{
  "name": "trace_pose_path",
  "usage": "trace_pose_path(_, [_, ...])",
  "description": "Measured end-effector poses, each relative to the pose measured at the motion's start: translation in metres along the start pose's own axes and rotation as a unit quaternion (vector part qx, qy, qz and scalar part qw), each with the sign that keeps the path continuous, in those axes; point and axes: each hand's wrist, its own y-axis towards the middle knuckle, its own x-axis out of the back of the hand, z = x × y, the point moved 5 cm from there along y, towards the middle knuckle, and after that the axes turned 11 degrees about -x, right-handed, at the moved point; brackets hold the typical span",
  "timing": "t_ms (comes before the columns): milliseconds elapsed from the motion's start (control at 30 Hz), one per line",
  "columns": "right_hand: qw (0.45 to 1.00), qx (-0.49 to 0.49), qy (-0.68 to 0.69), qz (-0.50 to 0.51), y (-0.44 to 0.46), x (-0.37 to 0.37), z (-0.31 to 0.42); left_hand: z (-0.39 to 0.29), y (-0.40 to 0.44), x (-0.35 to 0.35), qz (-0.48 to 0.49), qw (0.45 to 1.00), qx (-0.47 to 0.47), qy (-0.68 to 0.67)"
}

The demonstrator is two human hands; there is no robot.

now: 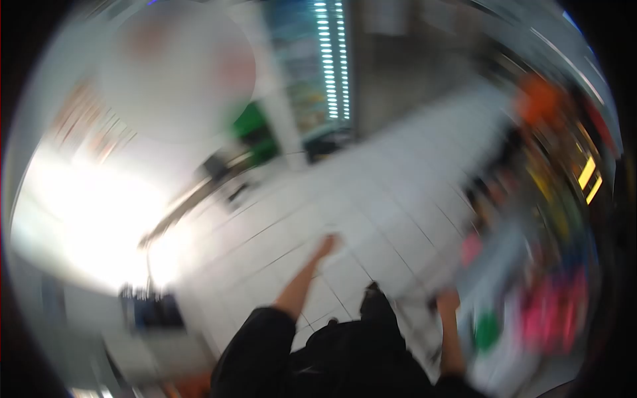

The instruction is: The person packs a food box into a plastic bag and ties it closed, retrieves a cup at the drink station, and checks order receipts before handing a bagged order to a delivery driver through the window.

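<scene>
Because motion blurs everything, finger state of bare left hand (pixel 328 244) cannot be told — hand hangs above white square-tiled floor (pixel 405 182), no held thing visible. Fingers of bare right hand (pixel 448 300) also unclear; small dark blurred thing (pixel 432 305) shows at its inner side, touching or apart cannot tell. Small thing is probably light, maybe stiff; middle seems safest hold. Outward of right hand: bright green rounded thing (pixel 486 330), then bright pink blurred bundle (pixel 547 318) — perhaps soft, better gripped by upper edge.
</scene>
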Motion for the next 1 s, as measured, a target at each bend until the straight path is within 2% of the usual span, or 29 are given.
trace_pose_path(33, [0.997,-0.038,-0.060,0.023,0.006,0.037,0.030,-0.016,0.061,-0.032,0.030,0.995,-0.077,0.047])
trace_pose_path(67, [0.992,0.026,-0.125,-0.004,0.029,0.034,0.033,-0.029,0.095,-0.060,0.060,0.983,-0.154,0.078])
trace_pose_path(100, [0.979,0.012,-0.203,0.032,0.044,0.044,0.065,-0.040,0.116,-0.090,0.073,0.970,-0.214,0.089])
trace_pose_path(133, [0.969,0.074,-0.237,-0.014,0.082,0.011,0.059,-0.065,0.146,-0.116,0.136,0.980,-0.146,0.013])
trace_pose_path(167, [0.962,0.124,-0.240,0.029,0.114,-0.018,0.081,-0.117,0.134,-0.101,0.093,0.987,-0.118,0.053])
trace_pose_path(200, [0.949,0.165,-0.243,0.118,0.132,-0.041,0.112,-0.187,0.115,-0.068,0.199,0.974,-0.042,0.096])
trace_pose_path(233, [0.926,0.198,-0.247,0.205,0.149,-0.061,0.139,-0.194,0.115,-0.080,0.350,0.918,-0.014,0.187])
trace_pose_path(267, [0.897,0.221,-0.250,0.289,0.158,-0.080,0.171,-0.112,0.128,-0.128,0.380,0.907,-0.071,0.166])
trace_pose_path(300, [0.863,0.230,-0.260,0.368,0.170,-0.087,0.202,-0.079,0.117,-0.130,0.347,0.928,-0.030,0.134])
trace_pose_path(367, [0.783,0.221,-0.306,0.494,0.197,-0.094,0.245,-0.026,0.078,-0.087,0.188,0.973,0.072,0.113])
trace_pose_path(400, [0.745,0.207,-0.344,0.533,0.218,-0.095,0.261,-0.034,0.055,-0.042,0.107,0.980,0.109,0.131])
trace_pose_path(433, [0.724,0.198,-0.373,0.545,0.244,-0.094,0.277,-0.030,0.024,0.005,0.052,0.966,0.249,0.036])
trace_pose_path(467, [0.720,0.201,-0.390,0.538,0.276,-0.094,0.300,-0.026,-0.003,0.040,-0.035,0.924,0.372,0.082])
trace_pose_path(500, [0.739,0.217,-0.379,0.512,0.314,-0.104,0.323,-0.037,-0.048,0.072,-0.101,0.860,0.493,0.081])
trace_pose_path(533, [0.804,0.244,-0.316,0.441,0.353,-0.112,0.348,-0.030,-0.085,0.097,-0.152,0.832,0.527,0.084])
trace_pose_path(567, [0.854,0.317,-0.208,0.356,0.384,-0.117,0.374,-0.023,-0.114,0.109,-0.200,0.813,0.539,0.089])
trace_pose_path(600, [0.872,0.374,-0.097,0.302,0.434,-0.163,0.376,-0.016,-0.127,0.126,-0.219,0.813,0.531,0.090])
trace_pose_path(633, [0.898,0.317,0.095,0.291,0.452,-0.172,0.387,-0.008,-0.127,0.136,-0.189,0.835,0.511,0.079])
trace_pose_path(667, [0.887,0.221,0.237,0.328,0.459,-0.170,0.408,0.002,-0.123,0.136,-0.115,0.864,0.487,0.058])
trace_pose_path(733, [0.926,0.129,0.244,0.259,0.453,-0.101,0.446,-0.006,-0.123,0.138,0.160,0.904,0.396,0.027])
trace_pose_path(767, [0.924,0.048,0.259,0.279,0.451,-0.092,0.446,-0.007,-0.117,0.157,0.309,0.893,0.328,0.026])
trace_pose_path(800, [0.942,0.064,0.249,0.217,0.451,-0.092,0.440,0.031,-0.085,0.161,0.307,0.922,0.236,-0.013])
trace_pose_path(833, [0.952,0.026,0.210,0.221,0.447,-0.084,0.435,0.062,-0.027,0.171,0.323,0.883,0.338,-0.039])
trace_pose_path(867, [0.957,0.011,0.189,0.220,0.450,-0.086,0.422,0.093,0.037,0.160,0.297,0.831,0.467,-0.051])
trace_pose_path(900, [0.962,-0.001,0.177,0.210,0.456,-0.093,0.402,0.114,0.106,0.145,0.265,0.800,0.536,-0.043])
trace_pose_path(933, [0.969,-0.011,0.159,0.188,0.458,-0.095,0.378,0.132,0.173,0.124,0.245,0.791,0.559,-0.028])
trace_pose_path(967, [0.963,-0.109,0.145,0.199,0.458,-0.098,0.340,0.140,0.238,0.101,0.219,0.795,0.565,0.005])
trace_pose_path(1000, [0.953,-0.175,0.105,0.225,0.446,-0.090,0.317,0.150,0.299,0.092,0.230,0.830,0.508,-0.022])
